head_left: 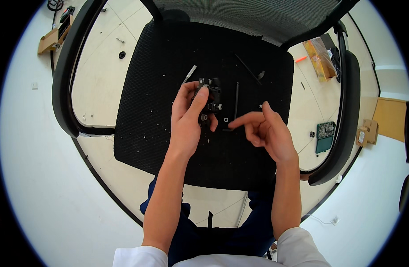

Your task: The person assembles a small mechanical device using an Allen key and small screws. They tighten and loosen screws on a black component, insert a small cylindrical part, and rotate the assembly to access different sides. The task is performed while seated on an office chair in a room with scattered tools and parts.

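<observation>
My left hand (189, 118) is closed around a black mechanical part (213, 94) with several bolts and round fittings, held above the chair's black seat. Its thumb presses on the top, and the fingers cover much of the left side. My right hand (269, 133) is apart from it, with thumb and index finger stretched and the other fingers curled; I see nothing in it. The index fingertip is by the short end of a black hex key (236, 102). Close by is a small silver nut (226, 119). A small shiny piece (260, 106) shows beside the right thumb.
Farther back on the seat (146, 111) lie a silver-white rod (191, 71) and a thin black rod (246, 68). Armrests (62, 84) flank the seat. On the floor are a green case (324, 138), an orange marker-like stick (301, 59) and cardboard boxes (368, 132).
</observation>
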Motion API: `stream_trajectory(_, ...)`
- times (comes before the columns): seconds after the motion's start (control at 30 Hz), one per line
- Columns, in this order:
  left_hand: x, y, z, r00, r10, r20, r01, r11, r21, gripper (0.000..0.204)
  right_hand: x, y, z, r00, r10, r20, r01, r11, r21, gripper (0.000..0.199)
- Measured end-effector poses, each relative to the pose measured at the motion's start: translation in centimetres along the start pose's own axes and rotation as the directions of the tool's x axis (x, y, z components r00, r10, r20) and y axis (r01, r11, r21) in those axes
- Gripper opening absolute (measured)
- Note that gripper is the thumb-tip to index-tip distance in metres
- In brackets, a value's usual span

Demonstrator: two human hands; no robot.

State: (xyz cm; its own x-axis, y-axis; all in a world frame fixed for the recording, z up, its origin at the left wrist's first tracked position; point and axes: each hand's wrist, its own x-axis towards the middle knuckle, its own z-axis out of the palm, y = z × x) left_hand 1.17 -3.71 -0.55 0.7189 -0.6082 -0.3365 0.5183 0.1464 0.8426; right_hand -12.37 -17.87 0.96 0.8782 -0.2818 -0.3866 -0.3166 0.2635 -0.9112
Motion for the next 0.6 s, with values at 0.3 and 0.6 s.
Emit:
stream_trajectory(0.3,-0.3,-1.0,0.7,0.995,0.089,0.033,-0.093,0.979,0.181,0.032,1.0,0.5,3.2,0.959,-0.069,-0.275,0.043,0.994,-0.097,0.024)
stream_trajectory(0.6,-0.5,-0.9,0.7,0.993,0.112,0.032,-0.116,0.954,0.276,0.033,1.2,1.3,4.5,0.915,-0.283,-0.286,0.219,0.947,-0.236,0.012)
